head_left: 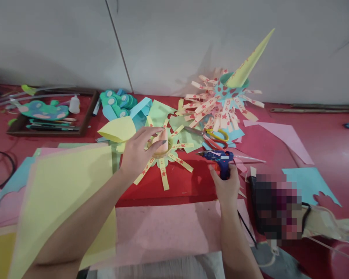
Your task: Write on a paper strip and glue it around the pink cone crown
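My left hand (141, 149) rests on a paper sunburst craft (165, 157), a yellow and green ring with strips bearing red letters and stars; its fingers curl round a small pale cone at the craft's centre. My right hand (227, 184) grips the handle of a blue hot glue gun (218, 157), its nozzle pointing left toward the craft. Both hands are over a red table (322, 143).
A finished sunburst with a tall yellow cone (235, 87) stands behind. Scissors (212, 136) lie between the crafts. Yellow and pink paper sheets (64, 186) cover the near left. A wooden tray (49, 116) with cutouts and a glue bottle sits far left. A blurred dark object (275, 205) lies right.
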The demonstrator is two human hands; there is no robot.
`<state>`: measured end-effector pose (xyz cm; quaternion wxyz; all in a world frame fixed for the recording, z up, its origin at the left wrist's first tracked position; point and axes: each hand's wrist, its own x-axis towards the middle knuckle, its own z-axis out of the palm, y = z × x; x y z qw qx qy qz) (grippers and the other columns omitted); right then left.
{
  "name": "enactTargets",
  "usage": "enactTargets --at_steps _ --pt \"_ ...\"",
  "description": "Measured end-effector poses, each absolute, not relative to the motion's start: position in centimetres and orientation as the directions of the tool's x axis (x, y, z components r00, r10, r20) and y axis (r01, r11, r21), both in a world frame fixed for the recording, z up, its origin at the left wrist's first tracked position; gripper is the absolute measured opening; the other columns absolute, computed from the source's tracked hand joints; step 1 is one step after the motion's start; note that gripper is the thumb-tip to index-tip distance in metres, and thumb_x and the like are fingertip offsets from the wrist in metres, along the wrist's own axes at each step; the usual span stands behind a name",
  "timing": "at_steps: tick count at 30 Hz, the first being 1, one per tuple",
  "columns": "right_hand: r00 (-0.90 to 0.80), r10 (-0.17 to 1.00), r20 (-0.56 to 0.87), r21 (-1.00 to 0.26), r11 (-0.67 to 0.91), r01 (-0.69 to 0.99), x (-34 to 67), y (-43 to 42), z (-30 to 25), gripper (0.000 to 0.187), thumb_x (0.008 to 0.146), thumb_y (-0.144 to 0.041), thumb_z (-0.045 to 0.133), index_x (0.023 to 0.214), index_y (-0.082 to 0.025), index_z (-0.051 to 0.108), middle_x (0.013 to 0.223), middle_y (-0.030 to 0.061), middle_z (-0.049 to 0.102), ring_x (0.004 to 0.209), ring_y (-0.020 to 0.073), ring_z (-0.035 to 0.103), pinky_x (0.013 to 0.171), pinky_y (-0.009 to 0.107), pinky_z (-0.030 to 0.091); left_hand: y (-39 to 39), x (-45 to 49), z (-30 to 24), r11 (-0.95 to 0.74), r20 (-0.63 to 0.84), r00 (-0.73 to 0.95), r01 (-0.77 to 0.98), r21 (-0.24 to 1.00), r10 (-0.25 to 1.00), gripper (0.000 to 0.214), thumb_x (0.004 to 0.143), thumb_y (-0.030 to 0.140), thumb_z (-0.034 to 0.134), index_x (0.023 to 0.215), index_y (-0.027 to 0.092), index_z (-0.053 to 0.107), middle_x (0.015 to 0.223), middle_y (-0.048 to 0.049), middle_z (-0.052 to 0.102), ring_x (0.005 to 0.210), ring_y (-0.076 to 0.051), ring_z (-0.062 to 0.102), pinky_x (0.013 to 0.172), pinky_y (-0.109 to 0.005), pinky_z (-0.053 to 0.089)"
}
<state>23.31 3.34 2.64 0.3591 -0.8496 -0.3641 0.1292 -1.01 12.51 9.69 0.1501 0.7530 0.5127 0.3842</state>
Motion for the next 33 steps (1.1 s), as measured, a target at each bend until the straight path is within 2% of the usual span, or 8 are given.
enactTargets --at_steps 5,9,20,24,26,28,30,33 --pt "0.695 0.718 0.043 -0.71 -0.468 0.527 23.2 3.4 2.8 0.055 0.059 -0.054 0.064 0.098 -0.016 0.057 0.079 0.0028 0.056 0.069 0.0165 0.047 0.069 0.03 0.041 13.0 -1.0 9.2 -0.339 0.189 0.285 0.702 0.626 0.94 0.031 0.087 0.025 0.049 0.117 0.024 0.055 0.116 -0.0026 0.061 0.088 -0.013 0.061 0.078 -0.026 0.049" --pt "0.694 0.718 0.045 -0.704 -0.471 0.532 23.2 3.4 2.7 0.053 0.059 -0.054 0.065 0.096 -0.016 0.057 0.078 0.0024 0.056 0.067 0.0163 0.046 0.069 0.03 0.041 13.5 -1.3 8.8 -0.302 0.097 0.305 0.752 0.586 0.947 0.034 0.086 0.024 0.049 0.12 0.025 0.054 0.113 -0.0034 0.062 0.091 -0.015 0.059 0.081 -0.029 0.048" --pt "0.699 0.713 0.054 -0.704 -0.469 0.533 23.3 3.3 2.9 0.055 0.058 -0.054 0.065 0.097 -0.016 0.057 0.08 0.0033 0.056 0.072 0.0176 0.048 0.071 0.031 0.041 13.5 -1.0 7.5 -0.42 0.339 0.261 0.687 0.593 0.904 0.03 0.08 0.029 0.061 0.109 0.023 0.056 0.104 -0.0035 0.059 0.08 -0.012 0.058 0.071 -0.025 0.049" --pt "0.701 0.711 0.062 -0.715 -0.458 0.528 23.3 3.3 2.9 0.055 0.058 -0.055 0.064 0.097 -0.016 0.057 0.08 0.0032 0.056 0.07 0.0173 0.048 0.07 0.031 0.042 12.5 -1.0 8.9 -0.449 0.467 0.2 0.731 0.514 0.861 0.013 0.085 0.031 0.053 0.087 0.019 0.059 0.088 -0.0022 0.061 0.075 -0.011 0.057 0.067 -0.023 0.046" --pt "0.697 0.714 0.061 -0.716 -0.455 0.529 23.3 3.3 2.7 0.056 0.058 -0.055 0.064 0.098 -0.016 0.057 0.08 0.0034 0.056 0.07 0.0173 0.048 0.07 0.031 0.042 11.9 -0.8 9.5 -0.456 0.38 0.304 0.786 0.418 0.873 0.018 0.087 0.03 0.049 0.078 0.02 0.06 0.079 -0.0007 0.062 0.072 -0.012 0.058 0.061 -0.023 0.043" --pt "0.696 0.715 0.06 -0.711 -0.459 0.532 23.3 3.3 2.6 0.056 0.058 -0.055 0.064 0.098 -0.016 0.057 0.08 0.0033 0.056 0.07 0.0174 0.048 0.07 0.031 0.042 11.4 -0.4 9.9 -0.437 0.175 0.401 0.842 0.315 0.899 0.021 0.088 0.029 0.047 0.075 0.02 0.061 0.076 0.0004 0.064 0.066 -0.012 0.058 0.05 -0.023 0.034" --pt "0.699 0.713 0.062 -0.707 -0.463 0.535 23.4 3.3 2.6 0.055 0.058 -0.054 0.065 0.097 -0.016 0.057 0.08 0.0031 0.056 0.071 0.0175 0.048 0.071 0.031 0.042 11.2 -0.1 9.9 -0.404 -0.022 0.42 0.884 0.234 0.907 0.024 0.089 0.031 0.046 0.076 0.02 0.062 0.077 0.0009 0.065 0.061 -0.013 0.058 0.044 -0.025 0.026" --pt "0.696 0.715 0.07 -0.708 -0.456 0.539 23.4 3.3 2.5 0.055 0.059 -0.054 0.064 0.098 -0.016 0.056 0.081 0.0033 0.057 0.072 0.0178 0.049 0.072 0.032 0.042 11.3 0.1 9.9 -0.37 -0.146 0.395 0.913 0.174 0.907 0.026 0.09 0.035 0.043 0.078 0.02 0.062 0.08 0.0008 0.066 0.062 -0.015 0.059 0.044 -0.025 0.023"
